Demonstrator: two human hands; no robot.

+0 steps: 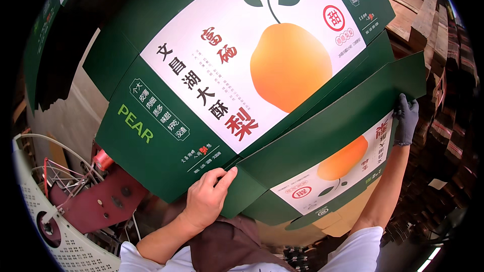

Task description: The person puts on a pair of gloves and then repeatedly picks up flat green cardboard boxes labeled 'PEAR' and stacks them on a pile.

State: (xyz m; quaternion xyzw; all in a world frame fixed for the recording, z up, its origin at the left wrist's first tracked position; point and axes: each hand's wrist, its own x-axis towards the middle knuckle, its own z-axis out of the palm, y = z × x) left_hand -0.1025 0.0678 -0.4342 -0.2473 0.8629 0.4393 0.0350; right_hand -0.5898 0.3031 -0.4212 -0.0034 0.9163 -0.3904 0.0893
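Note:
A large green cardboard carton blank (116, 126) is spread in front of me, printed with a big yellow pear on a white panel. Nearer to me lies a narrower green cardboard panel (282, 158), its smaller pear print upside down. Whether the two are joined cannot be made out. My left hand (207, 195), bare, pinches the left end of the nearer panel between thumb and fingers. At its far right end, my right hand (406, 121) in a grey glove grips the edge, fingers curled over it.
To the left stands a machine with a dark red plate (108, 199), a pink spool (103, 160) and a pale perforated guard (75, 249). Wooden pallets (423, 20) are at the upper right. Stacked cardboard (448, 146) fills the right side. Another green carton piece (43, 55) shows at upper left.

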